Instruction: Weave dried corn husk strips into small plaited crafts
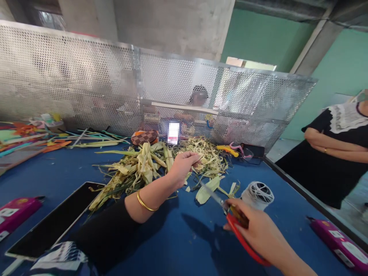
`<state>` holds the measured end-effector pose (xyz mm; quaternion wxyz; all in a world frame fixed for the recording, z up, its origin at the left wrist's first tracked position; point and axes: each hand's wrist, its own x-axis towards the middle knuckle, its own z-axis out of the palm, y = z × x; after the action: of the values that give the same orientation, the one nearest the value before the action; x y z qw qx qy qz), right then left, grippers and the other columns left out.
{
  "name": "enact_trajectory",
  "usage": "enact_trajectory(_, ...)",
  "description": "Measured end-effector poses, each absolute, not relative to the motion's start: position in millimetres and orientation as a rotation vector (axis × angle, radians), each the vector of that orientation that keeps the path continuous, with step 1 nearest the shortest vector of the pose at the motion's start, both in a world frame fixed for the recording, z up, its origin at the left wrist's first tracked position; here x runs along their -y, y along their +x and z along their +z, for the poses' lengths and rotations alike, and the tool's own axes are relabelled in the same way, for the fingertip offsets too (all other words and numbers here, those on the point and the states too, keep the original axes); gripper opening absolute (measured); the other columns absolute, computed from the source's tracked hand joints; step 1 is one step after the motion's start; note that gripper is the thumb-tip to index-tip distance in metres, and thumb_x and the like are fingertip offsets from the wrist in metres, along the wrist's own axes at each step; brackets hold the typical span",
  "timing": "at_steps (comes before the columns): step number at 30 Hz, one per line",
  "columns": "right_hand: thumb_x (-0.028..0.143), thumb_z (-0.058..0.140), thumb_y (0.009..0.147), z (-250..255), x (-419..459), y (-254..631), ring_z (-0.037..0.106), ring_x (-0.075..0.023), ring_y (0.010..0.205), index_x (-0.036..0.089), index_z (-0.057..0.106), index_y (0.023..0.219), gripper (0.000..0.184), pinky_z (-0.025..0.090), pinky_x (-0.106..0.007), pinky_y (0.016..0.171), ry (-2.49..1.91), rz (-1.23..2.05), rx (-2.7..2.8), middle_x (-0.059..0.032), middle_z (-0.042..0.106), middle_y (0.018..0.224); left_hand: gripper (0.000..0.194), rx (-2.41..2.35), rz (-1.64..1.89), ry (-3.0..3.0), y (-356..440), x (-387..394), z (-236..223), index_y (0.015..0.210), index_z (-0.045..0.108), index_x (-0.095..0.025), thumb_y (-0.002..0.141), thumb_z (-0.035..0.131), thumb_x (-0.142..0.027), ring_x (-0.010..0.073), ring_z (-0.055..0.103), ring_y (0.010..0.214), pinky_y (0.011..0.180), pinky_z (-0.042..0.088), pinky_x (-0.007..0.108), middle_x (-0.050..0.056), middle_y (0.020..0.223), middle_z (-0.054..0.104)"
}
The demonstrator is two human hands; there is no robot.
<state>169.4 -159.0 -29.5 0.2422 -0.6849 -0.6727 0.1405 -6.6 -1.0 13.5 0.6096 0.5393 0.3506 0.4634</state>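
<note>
My right hand (253, 226) is wrapped round the red handle of a pair of scissors (244, 243), whose blades point up and to the left over the blue table. My left hand (184, 166) is pinched above the pile of shredded corn husk (211, 153); whatever its fingertips hold is too small to make out. A heap of dry corn husks (143, 165) lies left of that hand. One flat pale green husk piece (207, 189) rests near the scissor tips. Close beyond my right hand stands a spool of white yarn (257, 193).
A perforated metal screen (172, 84) borders the table's (184, 237) far side. A lit phone (173, 133), a checked pouch (144, 137) and a yellow-handled tool (227, 150) lie before it. A black panel (54, 220) and magenta packs flank me. A person (333, 153) stands at right, arms folded.
</note>
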Motion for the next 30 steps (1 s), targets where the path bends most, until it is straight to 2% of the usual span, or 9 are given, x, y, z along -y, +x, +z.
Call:
enact_trajectory(3,0.016,0.057,0.071,-38.1,173.7,164.2,0.066,-0.0253,0.089,0.024,0.061,0.113,0.043,0.052,-0.033,0.075,-1.855,0.149,2.216,-0.0068,0.070,0.102,0.007,-0.793,1.032,1.170,-7.5,2.9,18.0,0.065,0.061,-0.015,0.072,0.062,-0.016,0.0054,0.049,0.055,0.052,0.033,0.018,-0.001,0.061,0.060)
enact_trajectory(8,0.009,0.051,0.071,-32.4,180.6,149.4,0.064,-0.0218,0.087,0.023,0.060,0.116,0.048,0.048,-0.029,0.073,-1.832,0.123,2.447,-0.0078,0.067,0.098,0.005,-0.736,0.965,1.055,-4.8,16.9,23.1,0.067,0.064,-0.015,0.067,0.068,-0.013,0.0075,0.057,0.063,0.059,0.039,0.019,0.002,0.071,0.067)
enact_trajectory(12,0.014,0.054,0.071,-14.4,177.0,142.1,0.061,-0.0191,0.072,0.022,0.067,0.088,0.023,0.044,-0.027,0.061,-1.861,0.238,2.447,-0.0055,0.063,0.084,0.009,-0.655,0.944,0.966,-2.4,29.6,25.1,0.071,0.064,-0.014,0.065,0.070,-0.012,0.0085,0.059,0.064,0.062,0.044,0.020,0.002,0.071,0.066)
enact_trajectory(14,0.020,0.055,0.075,-4.7,166.2,141.7,0.059,-0.0177,0.068,0.021,0.065,0.078,0.011,0.043,-0.027,0.060,-1.796,0.324,2.287,-0.0040,0.061,0.077,0.010,-0.643,0.953,0.985,-1.2,34.7,24.4,0.073,0.064,-0.015,0.065,0.070,-0.014,0.0093,0.059,0.064,0.061,0.045,0.021,0.002,0.070,0.066)
enact_trajectory(15,0.026,0.054,0.078,0.2,157.7,141.9,0.059,-0.0170,0.067,0.021,0.064,0.080,0.011,0.044,-0.027,0.060,-1.737,0.392,2.125,-0.0030,0.061,0.075,0.010,-0.637,0.962,1.000,-0.3,36.8,23.4,0.073,0.064,-0.015,0.065,0.070,-0.015,0.0097,0.060,0.065,0.061,0.045,0.021,0.002,0.071,0.066)
enact_trajectory(17,0.039,0.053,0.081,9.2,135.8,141.6,0.057,-0.0163,0.064,0.021,0.061,0.087,0.021,0.045,-0.027,0.058,-1.637,0.493,1.690,-0.0008,0.058,0.071,0.011,-0.621,0.990,1.031,2.3,40.4,19.8,0.072,0.063,-0.015,0.064,0.071,-0.016,0.0101,0.060,0.065,0.060,0.044,0.021,0.002,0.069,0.065)
enact_trajectory(20,0.047,0.063,0.072,16.5,101.6,135.5,0.057,-0.0166,0.067,0.020,0.056,0.084,0.030,0.046,-0.027,0.057,-1.489,0.582,1.323,0.0003,0.057,0.073,0.015,-0.592,1.050,1.078,7.6,43.3,12.1,0.067,0.060,-0.015,0.060,0.073,-0.020,0.0086,0.055,0.058,0.055,0.042,0.021,-0.001,0.062,0.060)
enact_trajectory(24,0.046,0.068,0.068,10.0,79.0,123.2,0.056,-0.0152,0.058,0.020,0.056,0.072,0.029,0.046,-0.027,0.055,-1.324,0.792,1.187,0.0026,0.057,0.062,0.022,-0.617,1.067,1.066,12.6,41.4,3.8,0.064,0.057,-0.015,0.057,0.074,-0.027,0.0078,0.050,0.053,0.051,0.039,0.021,-0.003,0.056,0.055)
enact_trajectory(30,0.039,0.070,0.067,-3.9,78.2,139.1,0.054,-0.0133,0.057,0.017,0.065,0.072,0.023,0.046,-0.026,0.057,-1.232,0.778,1.098,0.0019,0.060,0.060,0.020,-0.726,0.938,1.192,11.2,33.6,-3.5,0.064,0.061,-0.015,0.059,0.072,-0.030,0.0063,0.045,0.051,0.049,0.034,0.020,-0.002,0.059,0.057)
